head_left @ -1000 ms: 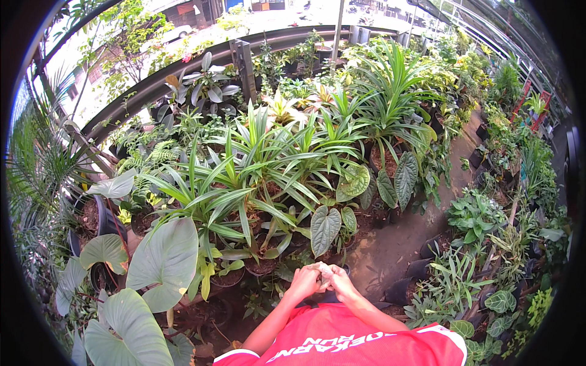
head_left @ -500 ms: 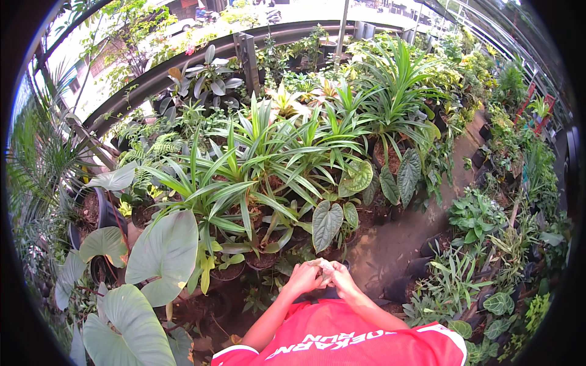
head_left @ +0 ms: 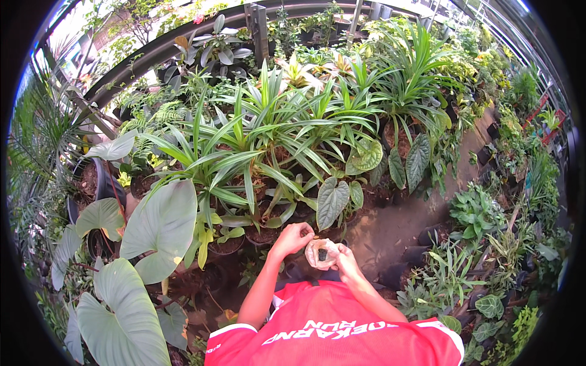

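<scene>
Hands parted: left hand (head_left: 296, 236) sat just beside the pale bag (head_left: 312, 251), fingers curled, couldn't tell if on anything. Right hand (head_left: 347, 259) pinched its edge, ahead of the red shirt (head_left: 366, 320). Bag now gaped, so inside was reachable.

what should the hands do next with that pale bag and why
I'd probably use the left hand to steady the pale bag by its rim: its mouth gapes open, only the right hand appears to grip it, and the left is close by. Whether the left holds anything, I can't tell.
</scene>
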`<move>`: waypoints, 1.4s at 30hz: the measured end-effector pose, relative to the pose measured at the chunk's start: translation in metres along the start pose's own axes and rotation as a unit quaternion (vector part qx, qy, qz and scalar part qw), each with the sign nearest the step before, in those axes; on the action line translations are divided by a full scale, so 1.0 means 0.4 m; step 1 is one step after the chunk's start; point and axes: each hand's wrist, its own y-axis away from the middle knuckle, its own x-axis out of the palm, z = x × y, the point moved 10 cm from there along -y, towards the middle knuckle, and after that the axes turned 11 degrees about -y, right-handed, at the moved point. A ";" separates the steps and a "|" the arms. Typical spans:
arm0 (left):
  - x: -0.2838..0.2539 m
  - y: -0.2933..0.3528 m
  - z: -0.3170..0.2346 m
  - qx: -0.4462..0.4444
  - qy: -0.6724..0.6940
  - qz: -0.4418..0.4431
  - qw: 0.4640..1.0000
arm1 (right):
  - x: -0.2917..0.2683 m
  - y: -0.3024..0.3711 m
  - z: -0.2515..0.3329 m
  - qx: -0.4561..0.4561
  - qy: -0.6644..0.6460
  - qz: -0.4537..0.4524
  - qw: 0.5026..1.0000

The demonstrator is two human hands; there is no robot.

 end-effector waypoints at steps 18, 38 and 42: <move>0.038 -0.204 0.099 -0.061 -0.301 -0.167 0.937 | -0.042 0.024 -0.009 0.001 0.009 -0.029 1.000; 0.128 -0.281 0.141 -0.057 -0.452 -0.051 0.889 | -0.036 0.026 -0.012 0.008 0.007 -0.012 1.000; 0.137 -0.280 0.135 -0.042 -0.456 -0.045 0.888 | -0.041 0.028 -0.016 0.018 0.013 -0.018 1.000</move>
